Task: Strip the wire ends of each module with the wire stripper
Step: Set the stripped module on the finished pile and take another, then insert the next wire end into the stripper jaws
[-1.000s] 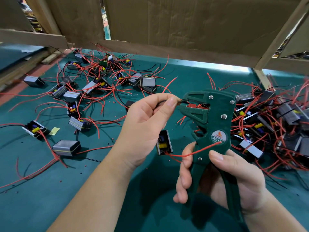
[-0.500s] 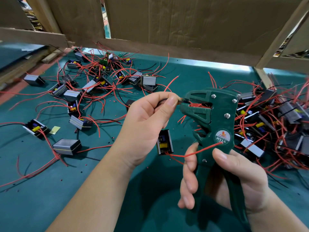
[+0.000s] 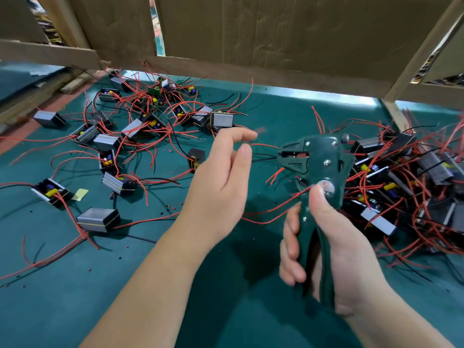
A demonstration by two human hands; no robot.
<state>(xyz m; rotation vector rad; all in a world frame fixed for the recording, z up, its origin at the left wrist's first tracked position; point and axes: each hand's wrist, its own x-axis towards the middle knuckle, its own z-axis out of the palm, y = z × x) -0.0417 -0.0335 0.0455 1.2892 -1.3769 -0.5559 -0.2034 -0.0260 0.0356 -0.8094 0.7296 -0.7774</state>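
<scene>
Bench of green mat (image 3: 75, 285), cardboard wall (image 3: 276, 33) at the far edge. Our right hand (image 3: 334, 242) wraps both handles of the green wire stripper (image 3: 316, 162), thumb pressed up near the round label; the tool stands upright with its head pointing left — toward the other hand, we judge, so a wire can be fed straight in. The handles look squeezed close together.

Our left hand (image 3: 221, 187) hangs just left of the stripper head with fingers loosely spread, the grip narrow but closed on nothing we can make out. A motion-blurred red wire (image 3: 261, 146) runs between its fingertips and the stripper head; we cannot tell whether the fingers touch it. The module that wire belongs to is not visible — possibly behind the hand.

Two groups of modules: a scattered spread on the left (image 3: 105, 141), a dense heap on the right (image 3: 391, 187), all trailing red and black leads. Small bits of cut insulation (image 3: 170, 209) dot the mat near the left spread, which suggests stripped pieces go there and the right heap is the waiting stock.
</scene>
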